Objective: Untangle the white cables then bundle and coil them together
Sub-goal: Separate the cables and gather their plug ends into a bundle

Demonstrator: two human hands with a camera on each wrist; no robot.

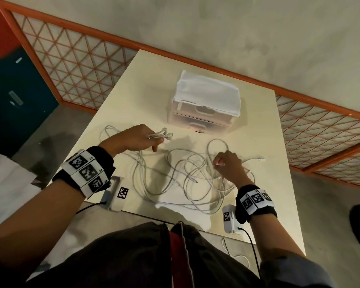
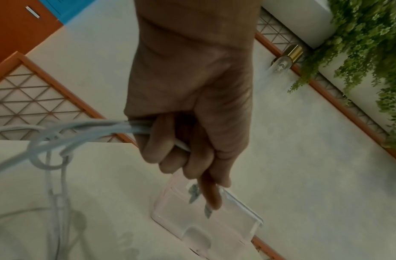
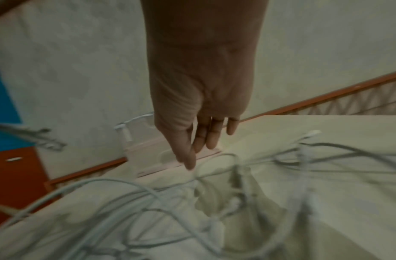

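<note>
Several white cables (image 1: 185, 177) lie in a loose tangle on the beige table (image 1: 146, 84). My left hand (image 1: 137, 138) hovers above the tangle's left side and grips a bunch of cable ends, whose connectors (image 1: 164, 135) stick out past the fingers. In the left wrist view the left hand (image 2: 181, 154) is curled round the bundled cables (image 2: 92, 128), which loop down to the table. My right hand (image 1: 227, 163) hangs over the tangle's right side. In the right wrist view the right hand (image 3: 199, 140) points its straight fingers down over the cables (image 3: 148, 202) and holds nothing. One loose connector (image 1: 260, 159) lies to the right.
A clear drawer box (image 1: 206, 100) draped with white cloth stands at the table's back. Two white marker-tagged devices (image 1: 116, 194) (image 1: 230, 219) sit at the front edge. One cable (image 1: 237, 256) hangs off the front. An orange lattice fence (image 1: 71, 59) runs behind.
</note>
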